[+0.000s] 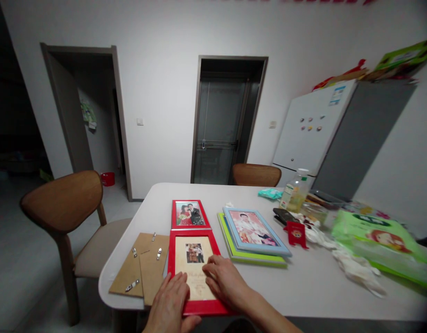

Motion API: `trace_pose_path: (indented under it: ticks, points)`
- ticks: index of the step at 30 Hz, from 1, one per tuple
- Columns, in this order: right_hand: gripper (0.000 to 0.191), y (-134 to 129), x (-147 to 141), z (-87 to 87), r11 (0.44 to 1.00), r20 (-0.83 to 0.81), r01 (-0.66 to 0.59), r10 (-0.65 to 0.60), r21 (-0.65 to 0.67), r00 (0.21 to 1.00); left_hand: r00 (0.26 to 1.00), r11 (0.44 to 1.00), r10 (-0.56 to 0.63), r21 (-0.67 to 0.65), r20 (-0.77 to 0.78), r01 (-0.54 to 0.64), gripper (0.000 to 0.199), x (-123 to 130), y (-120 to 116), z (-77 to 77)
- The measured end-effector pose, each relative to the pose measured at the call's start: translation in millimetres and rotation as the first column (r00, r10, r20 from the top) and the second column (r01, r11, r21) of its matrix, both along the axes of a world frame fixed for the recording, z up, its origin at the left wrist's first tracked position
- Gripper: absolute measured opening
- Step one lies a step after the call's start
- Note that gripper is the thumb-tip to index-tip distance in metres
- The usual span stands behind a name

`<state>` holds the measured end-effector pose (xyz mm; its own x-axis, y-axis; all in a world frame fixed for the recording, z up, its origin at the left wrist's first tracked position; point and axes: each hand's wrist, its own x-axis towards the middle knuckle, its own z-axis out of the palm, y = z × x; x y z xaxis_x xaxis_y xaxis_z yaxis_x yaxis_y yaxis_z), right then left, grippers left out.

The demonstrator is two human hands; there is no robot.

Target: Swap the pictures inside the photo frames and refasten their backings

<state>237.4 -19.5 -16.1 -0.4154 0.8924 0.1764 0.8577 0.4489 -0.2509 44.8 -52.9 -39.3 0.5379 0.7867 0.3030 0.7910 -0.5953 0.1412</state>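
A red photo frame lies face up near the table's front edge, with a cream insert and a small photo in it. My left hand rests over its lower left side, fingers lying flat. On the right side of the insert sits my right hand, its fingers bent and pressed together; anything under them is hidden. Beyond that frame, touching it, is a second red frame with a couple's photo. Two brown backing boards with metal clips overlap at the left. To the right, a light blue frame lies on a green frame.
The white table also holds a bottle, a dark phone-like object, a red card, crumpled tissues and a green tissue pack at the right. Wooden chairs stand at the left and behind.
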Motion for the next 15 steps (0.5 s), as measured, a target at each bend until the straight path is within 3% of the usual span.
trace_pose_path:
  ticks: [6, 10, 15]
  points:
    - [0.01, -2.5, 4.5, 9.4, 0.996, 0.013, -0.062, 0.063, -0.062, 0.998, 1.0, 0.998, 0.009, -0.062, 0.023, -0.007, 0.052, 0.8, 0.7, 2.0]
    - [0.023, -1.3, 12.8, 19.9, 0.975, 0.009, -0.121, 0.125, -0.187, 0.992, 0.999, 0.997, 0.007, -0.072, 0.036, -0.004, 0.052, 0.6, 1.7, 0.9]
    - [0.023, 0.4, 9.8, 23.0, 0.975, 0.014, -0.092, 0.097, -0.202, 0.995, 1.0, 0.999, 0.009, -0.054, 0.023, -0.008, 0.055, -0.4, 2.0, -4.3]
